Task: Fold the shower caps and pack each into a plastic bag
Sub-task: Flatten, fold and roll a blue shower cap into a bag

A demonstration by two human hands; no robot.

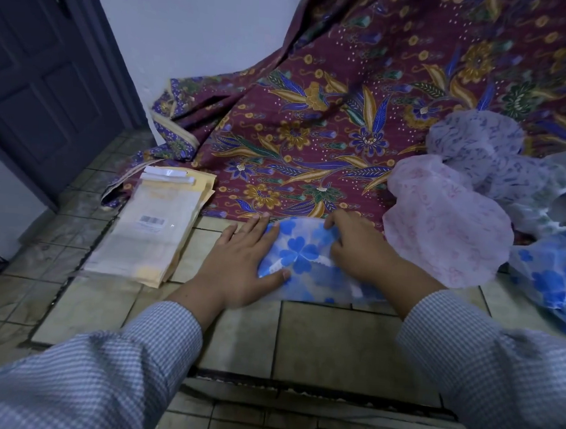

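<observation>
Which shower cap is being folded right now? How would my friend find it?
Start at the big maroon flowered cloth and come down to the tiled floor at its near edge. The cap being folded lies flat there, under the left hand and right hand. It is see-through with blue flowers, while the pink cap beside it is untouched.

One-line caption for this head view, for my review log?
Left hand presses flat and right hand pinches a blue-flowered translucent shower cap on the tiled floor.
</observation>
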